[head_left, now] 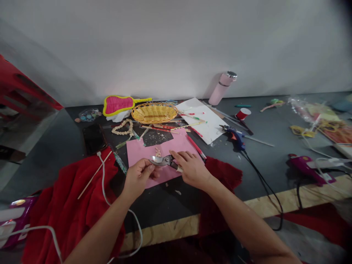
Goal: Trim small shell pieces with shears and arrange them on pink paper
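Note:
My right hand (191, 167) is closed round the handles of a pair of pruning shears (166, 160), whose metal blades point left over a pink sheet of paper (134, 150). At the blade tips, my left hand (141, 174) is closed with thumb and fingers pinched together. What it pinches is too small to make out. Just beyond the blades, a little pile of pale cut bits (157, 151) lies on the pink paper. A red pen (195, 146) rests along the paper's right side, near my right hand.
Behind the paper stand a yellow wicker basket (154, 113), a heart-shaped ring (123, 127) and a pink-and-yellow paddle shape (118, 105). White paper (211, 130), a blue glue gun (233, 137), red thread spool (243, 114) and pink bottle (222, 88) are rightward. Red cloth (74, 190) and a phone (94, 138) lie left.

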{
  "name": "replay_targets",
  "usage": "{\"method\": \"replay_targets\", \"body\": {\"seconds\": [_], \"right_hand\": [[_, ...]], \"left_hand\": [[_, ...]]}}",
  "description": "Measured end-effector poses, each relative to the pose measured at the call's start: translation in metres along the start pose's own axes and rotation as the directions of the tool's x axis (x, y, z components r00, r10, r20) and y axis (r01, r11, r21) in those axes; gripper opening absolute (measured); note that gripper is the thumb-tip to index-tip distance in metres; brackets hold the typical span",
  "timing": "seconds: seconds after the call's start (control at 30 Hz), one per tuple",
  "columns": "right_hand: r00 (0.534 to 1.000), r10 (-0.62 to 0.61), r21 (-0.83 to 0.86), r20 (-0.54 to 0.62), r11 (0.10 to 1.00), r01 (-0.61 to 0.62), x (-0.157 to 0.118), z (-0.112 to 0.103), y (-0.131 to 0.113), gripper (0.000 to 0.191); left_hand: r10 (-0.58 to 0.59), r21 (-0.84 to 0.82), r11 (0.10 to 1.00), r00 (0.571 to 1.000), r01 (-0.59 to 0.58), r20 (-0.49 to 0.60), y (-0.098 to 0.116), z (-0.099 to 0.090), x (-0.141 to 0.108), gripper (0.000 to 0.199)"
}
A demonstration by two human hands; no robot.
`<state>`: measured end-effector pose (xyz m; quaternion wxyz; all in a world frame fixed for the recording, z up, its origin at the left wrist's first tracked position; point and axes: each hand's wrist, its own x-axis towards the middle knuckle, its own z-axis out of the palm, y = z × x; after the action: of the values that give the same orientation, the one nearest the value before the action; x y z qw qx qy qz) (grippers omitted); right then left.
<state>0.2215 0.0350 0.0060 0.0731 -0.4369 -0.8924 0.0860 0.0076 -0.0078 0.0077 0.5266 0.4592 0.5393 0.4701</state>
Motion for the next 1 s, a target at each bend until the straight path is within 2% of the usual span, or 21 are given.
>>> {"method": "replay_targets", "body": {"seconds": [0.2, 0.53, 0.7, 0.8, 0.9, 1.0], "right_hand": [[1.000, 0.006, -0.010, 0.023, 1.000, -0.006, 0.000, -0.004, 0.000, 0.064], [0.996, 0.050, 0.075, 0.079, 0.996, -0.056, -0.002, -0.005, -0.010, 0.057], [0.996, 0.065, 0.063, 0.057, 0.996, -0.069, 0.000, -0.001, -0.010, 0.054], [0.998, 0.060, 0.077, 0.012, 0.995, -0.061, 0.001, 0.004, -0.007, 0.051], [0.997, 0.064, 0.113, -0.035, 0.992, -0.059, 0.000, 0.008, -0.003, 0.040], [0.998, 0.020, 0.156, -0.060, 0.988, -0.011, 0.000, 0.009, 0.001, 0.031]], "left_hand": [[-0.051, -0.056, 0.997, 0.997, 0.054, 0.066, 0.002, -0.002, 0.000, 0.021], [-0.127, -0.158, 0.978, 0.989, 0.138, 0.079, 0.002, -0.007, 0.000, 0.022], [-0.084, -0.164, 0.982, 0.994, 0.095, 0.071, -0.001, -0.005, 0.002, 0.021], [-0.047, -0.110, 0.993, 0.999, 0.048, 0.014, -0.003, -0.004, 0.004, 0.019], [-0.020, -0.033, 0.999, 0.999, 0.019, -0.030, -0.004, -0.004, 0.004, 0.019], [-0.014, -0.031, 0.999, 1.000, 0.014, -0.004, -0.002, -0.005, 0.002, 0.018]]}}
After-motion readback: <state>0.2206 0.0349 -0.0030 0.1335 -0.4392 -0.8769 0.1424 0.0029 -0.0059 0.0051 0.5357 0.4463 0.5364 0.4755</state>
